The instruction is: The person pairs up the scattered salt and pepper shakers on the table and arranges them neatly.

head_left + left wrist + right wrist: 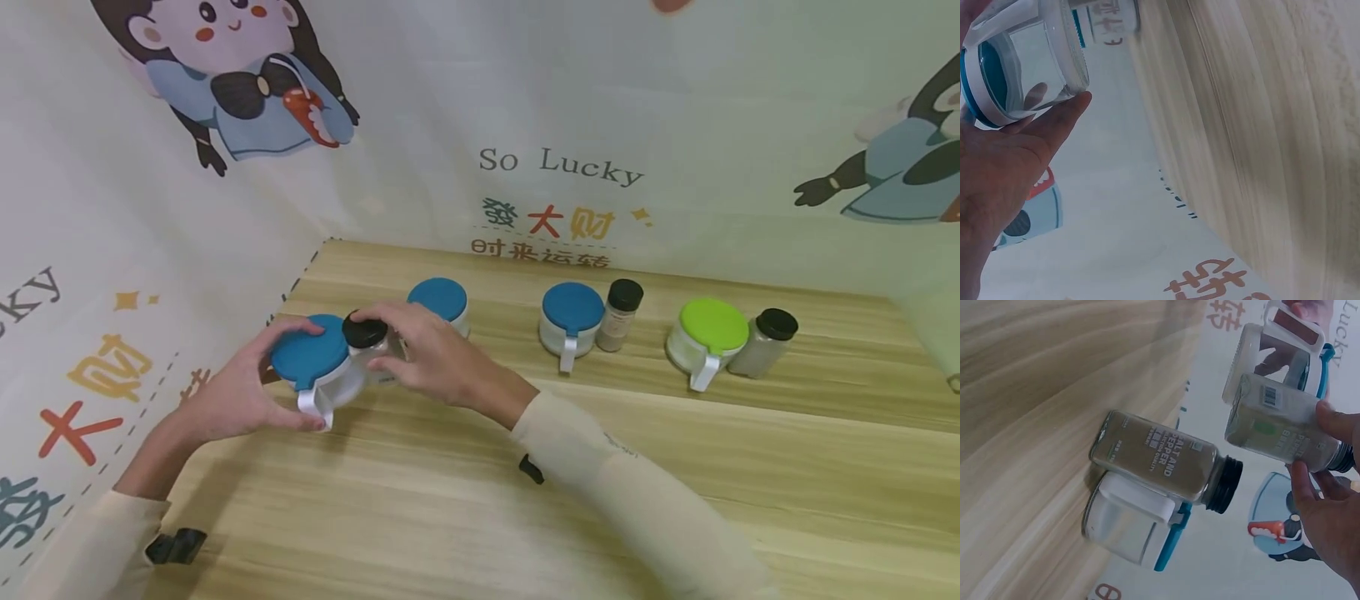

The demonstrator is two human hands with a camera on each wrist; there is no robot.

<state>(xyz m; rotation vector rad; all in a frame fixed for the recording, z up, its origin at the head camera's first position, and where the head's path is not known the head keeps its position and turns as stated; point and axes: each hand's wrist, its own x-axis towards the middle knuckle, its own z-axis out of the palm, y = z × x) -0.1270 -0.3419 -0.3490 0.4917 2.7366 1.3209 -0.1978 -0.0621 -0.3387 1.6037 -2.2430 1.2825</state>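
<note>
My left hand [236, 396] grips a clear jar [1032, 62] with a blue lid [311, 354] and a white handle [315, 406]. Thumb and fingers of my right hand [435, 354] hold a glass seasoning bottle [1279, 425] with a black cap [365, 330], right beside that jar. Both held things appear raised off the table. In the right wrist view, a salt and pepper bottle [1154, 453] stands against another blue-lidded jar [1129, 515]. The head view shows this jar's blue lid [438, 298] behind my right hand, which hides the standing bottle.
Further right on the wooden table [450, 500] stand a blue-lidded jar [572, 317] beside a black-capped bottle [618, 312], then a green-lidded jar [708, 333] beside another bottle [763, 342]. A printed curtain [420, 167] borders the table's back and left.
</note>
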